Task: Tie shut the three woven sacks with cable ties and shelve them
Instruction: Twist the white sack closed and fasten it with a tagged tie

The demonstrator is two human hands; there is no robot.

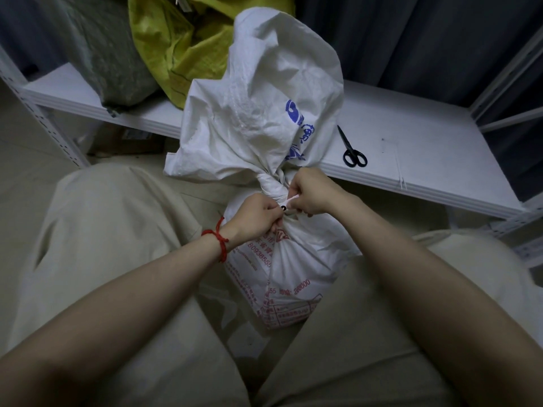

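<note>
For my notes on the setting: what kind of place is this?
Probably a storeroom: a white metal shelf holds a green sack and a yellow sack, and scissors lie on it. A white sack sits in front.

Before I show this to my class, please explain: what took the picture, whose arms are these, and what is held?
There is no machine: a person wears a camera on the head, looking forward and down. Before them stands a white woven sack, its neck gathered. The left hand, with a red wrist string, and the right hand both pinch a cable tie round that neck. Behind, a white shelf holds scissors, a yellow sack and a greenish sack.
</note>
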